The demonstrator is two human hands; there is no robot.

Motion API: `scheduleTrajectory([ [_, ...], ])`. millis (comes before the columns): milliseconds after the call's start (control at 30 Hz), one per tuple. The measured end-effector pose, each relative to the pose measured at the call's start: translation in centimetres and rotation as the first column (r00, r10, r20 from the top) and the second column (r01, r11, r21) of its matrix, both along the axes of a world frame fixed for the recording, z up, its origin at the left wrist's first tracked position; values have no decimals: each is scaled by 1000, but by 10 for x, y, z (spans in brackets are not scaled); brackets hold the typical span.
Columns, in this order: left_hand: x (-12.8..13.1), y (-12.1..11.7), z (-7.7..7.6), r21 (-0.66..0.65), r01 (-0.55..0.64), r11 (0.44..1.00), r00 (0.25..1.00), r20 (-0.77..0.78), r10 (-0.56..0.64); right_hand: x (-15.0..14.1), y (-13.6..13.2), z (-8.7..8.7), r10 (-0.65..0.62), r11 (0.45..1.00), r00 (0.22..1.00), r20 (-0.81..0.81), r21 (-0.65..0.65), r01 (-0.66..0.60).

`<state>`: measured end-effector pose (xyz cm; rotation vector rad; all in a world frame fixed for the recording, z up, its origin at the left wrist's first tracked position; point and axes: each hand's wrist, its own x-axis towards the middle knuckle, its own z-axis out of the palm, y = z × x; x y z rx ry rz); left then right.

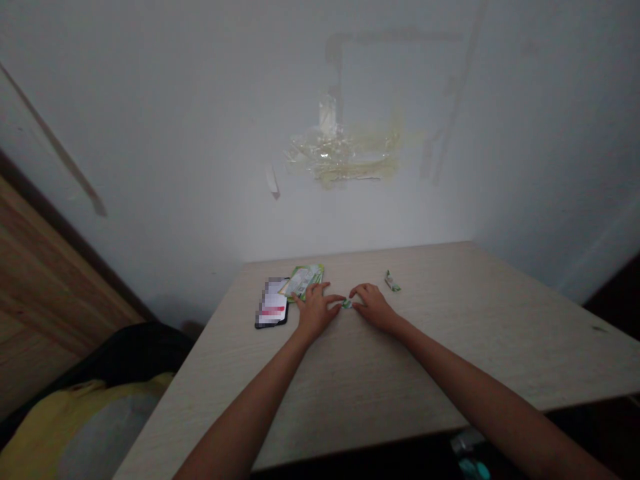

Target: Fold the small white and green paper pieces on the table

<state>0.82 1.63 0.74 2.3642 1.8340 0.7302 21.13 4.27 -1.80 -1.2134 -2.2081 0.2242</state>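
1. Head view, centre of the table (425, 353): a small green-and-white piece (347, 303) sits between the two hands, low over the tabletop or on it; which of these, I cannot tell.
2. Head view, left hand (315, 310): the thumb and forefinger are closed on the left side of the small piece. Its other fingers are spread, reaching over the near right edge of the green packets.
3. Head view, right hand (374, 308): the thumb and forefinger pinch the right side of the same piece, the remaining fingers curled. The exact contact is tiny and partly hidden.
4. Head view, left part of the table: the flat green packets (304, 279) overlap the upper right corner of a dark-edged phone (273, 305), whose screen is pixelated, with a red strip low on it.
5. Head view, beyond the right hand: a narrow, folded green-and-white strip (393, 281) lies well apart from the packets.
6. Head view, surroundings: clear and yellowed tape (345, 153) clings to the pale wall (200, 133) behind the table. At lower left are a wooden panel (50, 280) and yellow-and-grey fabric (100, 427).
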Motion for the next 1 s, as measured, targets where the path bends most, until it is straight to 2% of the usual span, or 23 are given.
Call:
scheduleTrajectory([
  [133, -2, 1, -1, -11, -11, 1000, 1000, -18, 11, 1, -1, -1, 43, 998, 999, -24, 44, -42],
  [400, -4, 0, 0, 25, 23, 999, 998, -65, -21, -1, -6, 3, 39, 993, 997, -67, 110, -31],
  [633, -9, -1, 7, -57, 166, 985, 983, -67, -169, 2, -4, 6, -19, 990, 1000, 9, 139, 18],
  [800, -11, -3, 7, -95, 272, 958, 961, -25, -275, 3, -2, 5, -18, 990, 1000, 14, 140, 16],
  [900, -10, -4, 6, -117, 301, 946, 953, -1, -303, 4, -1, 4, -30, 990, 1000, -4, 136, 30],
  [1000, -8, -5, 6, -86, 301, 950, 953, -11, -303, 4, 1, 3, -39, 990, 999, -28, 136, 42],
])
